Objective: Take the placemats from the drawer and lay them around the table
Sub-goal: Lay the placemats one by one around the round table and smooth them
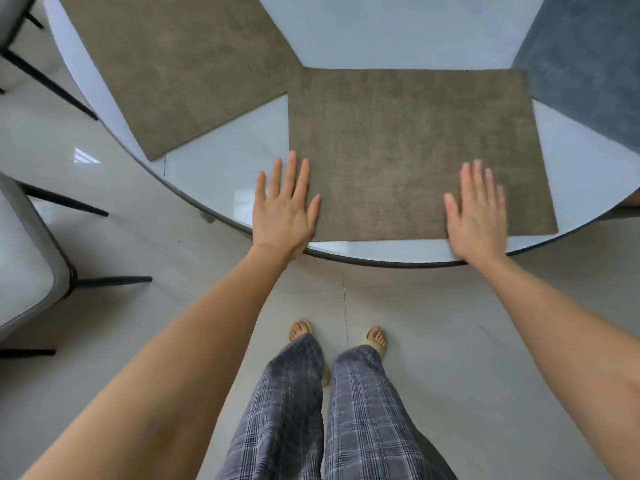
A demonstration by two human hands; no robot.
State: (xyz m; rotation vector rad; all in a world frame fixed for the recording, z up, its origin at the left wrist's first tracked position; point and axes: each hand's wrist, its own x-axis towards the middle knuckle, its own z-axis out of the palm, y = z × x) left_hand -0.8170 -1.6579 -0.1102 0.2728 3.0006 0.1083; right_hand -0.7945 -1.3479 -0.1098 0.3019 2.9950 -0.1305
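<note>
A brown placemat (408, 147) lies flat on the round white table (391, 32), square to the near edge. My left hand (282, 211) rests flat with fingers spread at the mat's near left corner. My right hand (478, 216) lies flat on the mat's near right part, slightly blurred. Neither hand grips anything. A second brown placemat (173, 67) lies angled on the table to the left, its corner tucked under the first one. A blue-grey placemat (588, 71) lies at the right.
A grey chair (27, 261) with black legs stands at the left on the pale tiled floor; another chair's legs (45, 81) show at the upper left. My legs in plaid trousers and sandals (339, 341) stand just short of the table's dark rim (381, 261).
</note>
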